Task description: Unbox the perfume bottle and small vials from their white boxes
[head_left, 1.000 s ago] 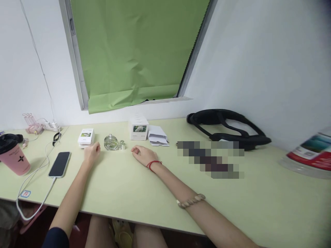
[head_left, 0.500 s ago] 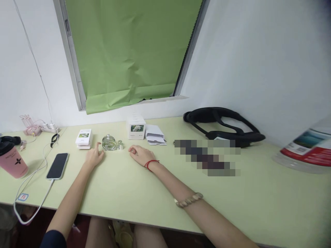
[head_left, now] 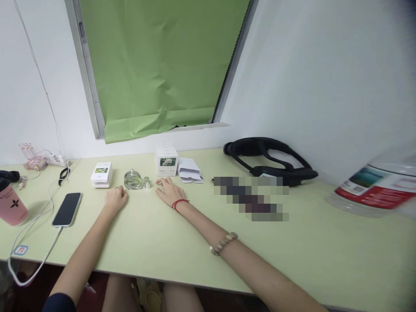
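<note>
My left hand (head_left: 116,198) rests on the table as a fist, with nothing seen in it. Just behind it stands a small white box (head_left: 102,174) with a flower picture. A round, clear glass perfume bottle (head_left: 132,179) is between my hands, nearer the left. Beside the bottle sits its small cap (head_left: 147,183), close to the fingertips of my right hand (head_left: 170,191) but apart from them. The fingers of that hand are spread and bent, holding nothing. Behind it are a larger white box (head_left: 167,161) with a flower picture and a folded white paper insert (head_left: 189,170).
A charging phone (head_left: 67,210) and a pink cup (head_left: 12,203) are at the left, with a power strip (head_left: 58,161) behind. To the right lie a black headset-like frame (head_left: 273,158), a blurred-out item (head_left: 250,197) and a large clear bottle (head_left: 373,186).
My left hand's raised finger has curled into a fist. The right hand's fingers have spread and stretched forward. The whole view has shifted slightly; the bottle and boxes stay put.
</note>
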Demonstrator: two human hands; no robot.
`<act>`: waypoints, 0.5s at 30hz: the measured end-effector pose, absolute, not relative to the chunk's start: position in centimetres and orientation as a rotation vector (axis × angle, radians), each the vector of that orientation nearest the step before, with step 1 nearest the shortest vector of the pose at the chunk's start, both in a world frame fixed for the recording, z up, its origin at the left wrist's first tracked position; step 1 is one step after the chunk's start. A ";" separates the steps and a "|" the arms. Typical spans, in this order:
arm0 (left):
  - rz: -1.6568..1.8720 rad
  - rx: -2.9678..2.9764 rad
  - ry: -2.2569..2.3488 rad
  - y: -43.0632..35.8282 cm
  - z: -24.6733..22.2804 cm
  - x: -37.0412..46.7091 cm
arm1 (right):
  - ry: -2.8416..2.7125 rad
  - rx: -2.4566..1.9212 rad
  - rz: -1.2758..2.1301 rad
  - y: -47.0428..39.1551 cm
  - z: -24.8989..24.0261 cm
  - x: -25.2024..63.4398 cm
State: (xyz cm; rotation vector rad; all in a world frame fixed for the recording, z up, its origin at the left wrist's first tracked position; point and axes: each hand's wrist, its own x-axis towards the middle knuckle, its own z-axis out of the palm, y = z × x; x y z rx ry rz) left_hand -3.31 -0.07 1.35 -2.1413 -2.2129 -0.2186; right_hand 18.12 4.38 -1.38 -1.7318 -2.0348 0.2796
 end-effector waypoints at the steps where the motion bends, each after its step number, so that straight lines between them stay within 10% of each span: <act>1: -0.207 -2.144 -2.205 -0.1 1.4 -3.3 | -2.022 -1.724 0.261 4.5 -1.4 18.1; 15: -0.125 -2.202 -2.144 -0.6 2.1 -2.7 | -1.658 -1.432 0.329 6.2 -0.8 19.0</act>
